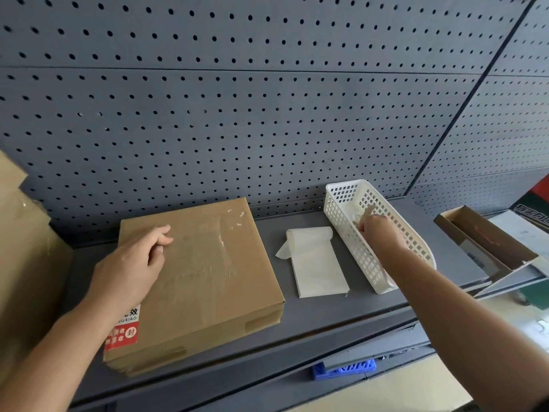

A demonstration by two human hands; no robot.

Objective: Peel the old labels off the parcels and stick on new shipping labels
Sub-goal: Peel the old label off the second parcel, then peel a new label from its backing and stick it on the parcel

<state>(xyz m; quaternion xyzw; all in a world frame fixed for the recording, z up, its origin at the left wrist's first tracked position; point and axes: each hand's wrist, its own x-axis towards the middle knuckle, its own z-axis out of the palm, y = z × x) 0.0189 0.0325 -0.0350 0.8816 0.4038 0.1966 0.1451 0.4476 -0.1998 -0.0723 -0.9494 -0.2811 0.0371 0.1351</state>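
Grey pegboard wall, perforated, filling the whole back.
Grey shelf below it, carrying everything listed.
Brown cardboard parcel, flat, lying at the left of the shelf; top face bare, marked with tape residue and small white paper remnants.
Open cardboard box, at the far right edge, partly out of view.
White perforated plastic basket, right of centre, set at an angle with one end near the wall.
Stack of white labels, between parcel and basket, touching neither; top sheet curling up at the far end.
Left hand, palm down on the parcel top, fingers loosely bent, gripping nothing.
Right hand, reaching inside the basket, fingertips pinching a paper scrap.
Red-and-white sticker, wrapping the parcel's near left corner.
Crumpled paper scrap, tan and white, held within the basket.
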